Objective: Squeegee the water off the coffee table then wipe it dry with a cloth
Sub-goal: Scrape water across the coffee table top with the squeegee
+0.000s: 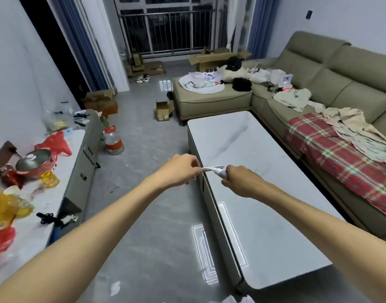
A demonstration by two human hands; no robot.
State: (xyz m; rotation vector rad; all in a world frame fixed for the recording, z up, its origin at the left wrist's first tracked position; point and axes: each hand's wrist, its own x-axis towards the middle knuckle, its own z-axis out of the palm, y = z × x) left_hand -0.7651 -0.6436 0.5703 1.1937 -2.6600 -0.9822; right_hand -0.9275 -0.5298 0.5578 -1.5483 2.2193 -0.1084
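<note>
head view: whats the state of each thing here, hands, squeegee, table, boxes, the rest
left hand: closed, pinching one end of the squeegee
right hand: closed around the squeegee's other end
squeegee: held in the air over the table's left edge, not touching it
coffee table: top bare, glossy; water cannot be made out
cardboard box: flaps open, on the floor
sofa: strewn with clothes

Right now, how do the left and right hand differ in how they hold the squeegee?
The left hand pinches one end of the squeegee with its fingertips; the right hand wraps a closed fist around the other end. The left hand sits over the floor beside the coffee table; the right hand sits over its top. Both hold the squeegee above the table's near edge.
</note>
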